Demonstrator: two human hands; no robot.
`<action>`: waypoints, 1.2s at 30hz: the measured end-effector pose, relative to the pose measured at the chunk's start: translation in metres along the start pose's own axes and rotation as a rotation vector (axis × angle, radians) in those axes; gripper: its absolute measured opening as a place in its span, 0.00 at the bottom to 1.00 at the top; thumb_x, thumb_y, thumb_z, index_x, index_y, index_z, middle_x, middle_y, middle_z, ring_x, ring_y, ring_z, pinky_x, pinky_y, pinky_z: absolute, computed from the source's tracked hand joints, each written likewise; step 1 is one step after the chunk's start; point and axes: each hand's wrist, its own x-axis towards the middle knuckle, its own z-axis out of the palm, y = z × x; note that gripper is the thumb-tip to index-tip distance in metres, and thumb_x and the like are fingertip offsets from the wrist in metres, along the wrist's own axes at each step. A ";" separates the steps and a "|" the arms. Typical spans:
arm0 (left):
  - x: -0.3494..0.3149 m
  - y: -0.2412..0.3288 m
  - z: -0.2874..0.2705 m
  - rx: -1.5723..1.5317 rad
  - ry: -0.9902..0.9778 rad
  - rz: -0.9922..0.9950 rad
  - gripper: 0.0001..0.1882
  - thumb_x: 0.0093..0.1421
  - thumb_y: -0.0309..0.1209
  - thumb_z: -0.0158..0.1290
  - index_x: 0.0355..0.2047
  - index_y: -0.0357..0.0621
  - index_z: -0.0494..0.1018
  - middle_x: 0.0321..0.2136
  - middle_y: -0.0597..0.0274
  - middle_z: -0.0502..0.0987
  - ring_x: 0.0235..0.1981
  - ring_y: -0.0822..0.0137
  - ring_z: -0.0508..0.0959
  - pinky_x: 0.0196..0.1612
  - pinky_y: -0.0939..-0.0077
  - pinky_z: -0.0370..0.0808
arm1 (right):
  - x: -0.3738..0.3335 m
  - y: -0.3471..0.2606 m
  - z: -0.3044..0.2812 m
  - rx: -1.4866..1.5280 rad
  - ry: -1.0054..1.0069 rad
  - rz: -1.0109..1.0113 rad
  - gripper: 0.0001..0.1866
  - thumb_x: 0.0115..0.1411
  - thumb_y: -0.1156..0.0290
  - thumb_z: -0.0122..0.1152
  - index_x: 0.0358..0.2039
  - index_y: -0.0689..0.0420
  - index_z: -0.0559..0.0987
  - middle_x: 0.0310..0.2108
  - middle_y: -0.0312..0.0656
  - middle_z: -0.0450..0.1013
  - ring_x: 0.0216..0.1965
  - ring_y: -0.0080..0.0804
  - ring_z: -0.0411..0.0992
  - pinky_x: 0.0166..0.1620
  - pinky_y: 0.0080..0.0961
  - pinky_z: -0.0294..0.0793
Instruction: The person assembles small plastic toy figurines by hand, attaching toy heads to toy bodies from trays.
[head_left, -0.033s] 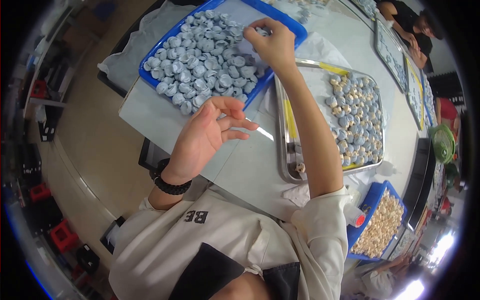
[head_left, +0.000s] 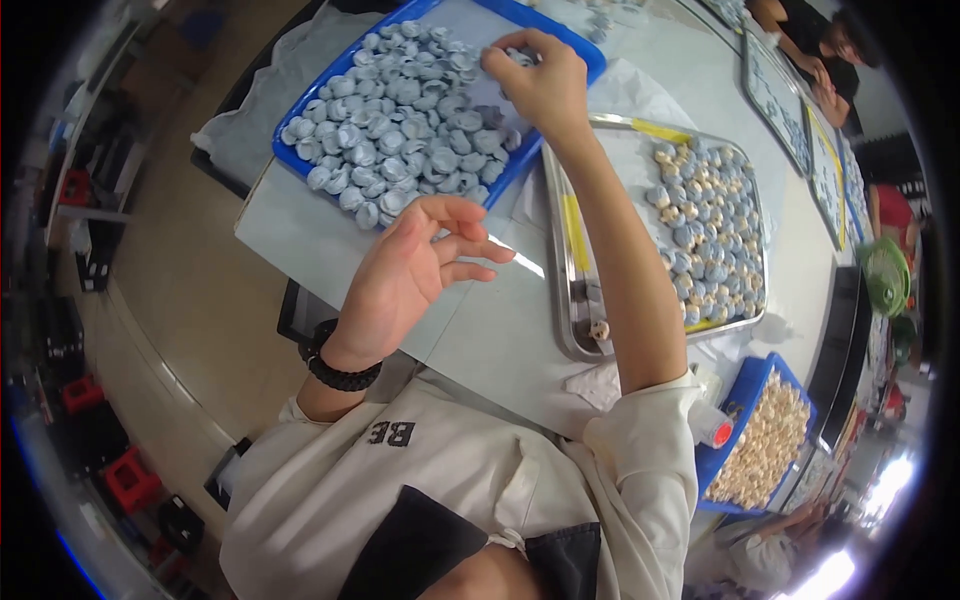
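My left hand (head_left: 405,275), a dark braided band on its wrist, hovers palm up at the near edge of a blue tray (head_left: 512,182). Its fingers are loosely bent and apart, with nothing visible in them. The tray holds many pale blue-grey, cup-shaped shell-like pieces (head_left: 405,120). Over its far right part is my right hand (head_left: 545,85), thumb and forefinger brought together in a pinch. Whatever lies between those fingertips is too small or hidden to make out. Right of it, my forearm crosses a metal tray (head_left: 566,300) with rows of blue-and-cream rounded pieces (head_left: 710,235).
A blue bin (head_left: 715,470) of small cream pieces stands at the right, beside a bottle with a red cap (head_left: 722,434). More trays (head_left: 778,105) line the table's far right, near another person (head_left: 825,60). A crumpled white cloth (head_left: 595,385) lies at the table's near edge.
The view has shifted very slightly, so the trays sit a little further left. Both hands keep practically the same pose.
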 end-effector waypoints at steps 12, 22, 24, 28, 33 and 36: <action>-0.009 0.002 -0.008 -0.209 0.123 0.497 0.23 0.61 0.46 0.32 0.42 0.38 0.64 0.38 0.56 0.66 0.36 0.59 0.71 0.39 0.70 0.67 | -0.186 -0.073 -0.043 -0.112 -0.254 -0.044 0.12 0.40 0.73 0.63 0.28 0.58 0.74 0.29 0.42 0.66 0.23 0.33 0.69 0.24 0.25 0.70; -0.006 -0.009 -0.008 -0.205 0.039 0.386 0.23 0.62 0.45 0.30 0.42 0.38 0.64 0.37 0.56 0.66 0.35 0.59 0.71 0.37 0.70 0.66 | -0.191 -0.054 -0.045 -0.223 -0.216 -0.122 0.12 0.40 0.75 0.62 0.29 0.56 0.74 0.30 0.41 0.66 0.22 0.33 0.70 0.22 0.25 0.71; -0.005 -0.012 -0.010 -0.213 0.030 0.371 0.23 0.62 0.45 0.30 0.42 0.38 0.64 0.36 0.56 0.66 0.35 0.59 0.71 0.37 0.70 0.66 | -0.189 -0.049 -0.049 -0.169 -0.224 -0.036 0.12 0.40 0.75 0.62 0.29 0.58 0.75 0.30 0.41 0.66 0.23 0.32 0.70 0.24 0.23 0.71; -0.006 -0.012 -0.010 -0.212 0.024 0.352 0.23 0.62 0.45 0.30 0.42 0.38 0.63 0.36 0.56 0.66 0.34 0.60 0.71 0.37 0.70 0.65 | -0.181 -0.045 -0.052 -0.100 -0.139 -0.021 0.12 0.39 0.76 0.62 0.28 0.59 0.75 0.28 0.40 0.66 0.26 0.29 0.69 0.28 0.20 0.69; -0.011 -0.011 -0.013 -0.040 -0.003 0.363 0.22 0.61 0.44 0.32 0.40 0.36 0.62 0.35 0.54 0.67 0.32 0.61 0.72 0.36 0.71 0.66 | -0.171 -0.046 -0.065 0.039 -0.042 0.106 0.09 0.41 0.75 0.61 0.27 0.62 0.75 0.26 0.40 0.68 0.27 0.26 0.68 0.28 0.19 0.67; -0.013 -0.017 -0.016 0.198 0.041 0.373 0.20 0.61 0.41 0.35 0.39 0.34 0.62 0.32 0.54 0.67 0.31 0.63 0.72 0.35 0.73 0.67 | -0.176 -0.063 -0.079 0.238 -0.029 0.357 0.09 0.44 0.73 0.59 0.28 0.61 0.75 0.24 0.36 0.69 0.25 0.19 0.67 0.23 0.15 0.63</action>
